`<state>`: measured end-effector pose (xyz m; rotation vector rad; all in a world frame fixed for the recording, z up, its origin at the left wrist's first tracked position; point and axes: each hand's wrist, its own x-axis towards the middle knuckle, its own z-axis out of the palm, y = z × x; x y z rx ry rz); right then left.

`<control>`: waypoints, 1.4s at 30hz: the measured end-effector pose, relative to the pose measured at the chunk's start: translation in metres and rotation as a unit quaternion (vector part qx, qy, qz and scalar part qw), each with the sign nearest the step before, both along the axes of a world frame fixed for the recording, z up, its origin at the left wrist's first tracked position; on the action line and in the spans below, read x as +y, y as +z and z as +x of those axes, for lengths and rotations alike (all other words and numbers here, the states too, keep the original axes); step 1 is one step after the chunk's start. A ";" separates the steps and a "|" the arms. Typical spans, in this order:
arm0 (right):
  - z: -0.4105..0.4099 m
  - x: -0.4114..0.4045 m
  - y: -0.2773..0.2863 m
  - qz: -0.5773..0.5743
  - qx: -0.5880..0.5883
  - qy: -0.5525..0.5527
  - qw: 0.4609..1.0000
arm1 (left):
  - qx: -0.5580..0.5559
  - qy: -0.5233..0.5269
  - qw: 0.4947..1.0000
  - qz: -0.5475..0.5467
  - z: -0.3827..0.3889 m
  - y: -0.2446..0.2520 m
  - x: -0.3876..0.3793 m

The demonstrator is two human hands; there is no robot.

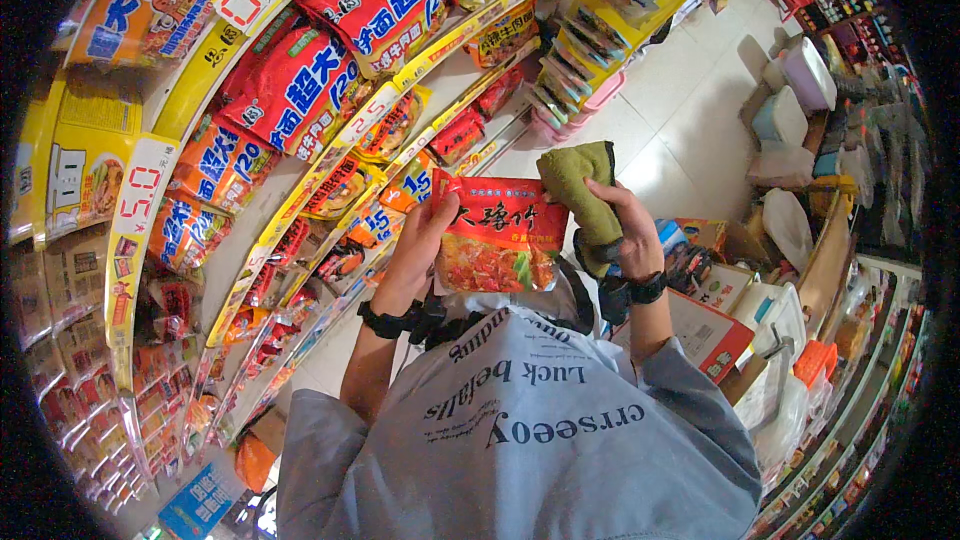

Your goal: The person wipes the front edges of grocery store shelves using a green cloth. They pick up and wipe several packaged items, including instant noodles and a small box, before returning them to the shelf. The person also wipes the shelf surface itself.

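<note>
My left hand [420, 244] grips the left edge of a red packet of instant noodles [501, 236], thumb on its front. The packet faces up in front of my chest and shows a picture of food and printed writing. My right hand [636, 229] holds a folded olive-green cloth [579, 191] with a dark edge. The cloth is at the packet's upper right corner; whether the two touch I cannot tell. Part of the cloth hangs down below my right fingers.
Store shelves with large red noodle bags [300, 94] and yellow price strips [225, 37] curve along the left. A yellow hanging display [600, 22] stands ahead, beside the tiled floor [675, 120]. Cardboard boxes [694, 326], plastic bins [806, 75] and more shelving line the right.
</note>
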<state>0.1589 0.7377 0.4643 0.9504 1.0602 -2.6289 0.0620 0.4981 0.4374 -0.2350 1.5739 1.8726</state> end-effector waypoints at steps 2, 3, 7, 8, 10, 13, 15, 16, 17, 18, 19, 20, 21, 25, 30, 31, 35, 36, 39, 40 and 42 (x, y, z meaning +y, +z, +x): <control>0.005 -0.022 0.022 0.157 0.157 -0.079 0.972 | 0.032 -0.040 0.998 0.033 -0.001 -0.001 -0.007; 0.009 -0.020 0.018 0.158 0.157 -0.079 0.972 | 0.032 -0.040 0.998 0.034 -0.001 -0.005 -0.008; 0.015 -0.015 -0.011 0.252 0.179 0.014 0.951 | -0.015 -0.008 0.994 0.104 -0.006 0.001 -0.005; 0.014 -0.017 -0.014 0.259 0.191 0.003 0.947 | -0.043 -0.001 0.987 0.152 -0.007 0.008 -0.003; 0.005 -0.028 -0.012 0.308 0.194 -0.026 0.931 | 0.009 -0.039 0.989 0.142 -0.004 0.010 -0.005; -0.006 -0.027 -0.007 0.206 0.129 -0.094 0.965 | 0.046 -0.107 0.984 0.134 -0.006 0.001 -0.012; -0.014 -0.019 -0.008 0.052 0.056 -0.130 0.989 | 0.031 -0.136 0.981 0.136 -0.008 0.001 -0.012; -0.017 -0.009 -0.011 0.033 0.032 -0.134 0.990 | 0.005 -0.072 0.991 0.115 -0.008 0.007 -0.010; -0.018 -0.004 -0.012 0.013 0.008 -0.138 0.990 | -0.022 -0.007 0.995 0.093 -0.009 0.010 -0.008; -0.018 -0.004 -0.006 0.043 -0.005 -0.145 0.988 | -0.023 0.016 0.996 0.090 -0.010 0.006 -0.008; -0.013 0.000 -0.010 -0.002 -0.005 -0.152 0.988 | -0.022 0.016 0.996 0.089 -0.011 0.005 -0.007; -0.011 0.000 -0.008 0.012 -0.003 -0.140 0.990 | 0.003 0.027 0.996 0.081 -0.011 0.005 -0.006; -0.009 -0.002 -0.002 0.027 0.000 -0.130 0.991 | 0.028 0.037 0.996 0.072 -0.011 0.005 -0.004; -0.014 -0.021 0.007 0.159 0.016 -0.113 0.981 | 0.083 -0.038 0.993 0.076 -0.008 0.004 -0.001; -0.031 -0.050 0.017 0.394 0.103 -0.046 0.912 | 0.233 -0.157 0.958 -0.051 0.001 0.020 0.005; -0.032 -0.055 0.020 0.384 0.118 -0.030 0.915 | 0.299 -0.212 0.920 -0.140 0.001 0.021 0.005; -0.034 -0.066 0.027 0.493 0.191 0.047 0.847 | 0.307 -0.149 0.938 -0.056 0.010 0.009 0.008; -0.033 -0.064 0.027 0.495 0.189 0.044 0.847 | 0.310 -0.166 0.934 -0.065 0.009 0.010 0.007; -0.030 -0.052 0.026 0.531 0.217 0.060 0.817 | 0.339 -0.197 0.915 -0.101 0.009 0.025 -0.001; -0.027 -0.045 0.024 0.558 0.201 0.064 0.803 | 0.339 -0.197 0.914 -0.101 0.008 0.020 -0.005; -0.023 -0.030 0.015 0.594 0.141 0.074 0.788 | 0.360 -0.185 0.912 -0.069 0.008 0.006 -0.011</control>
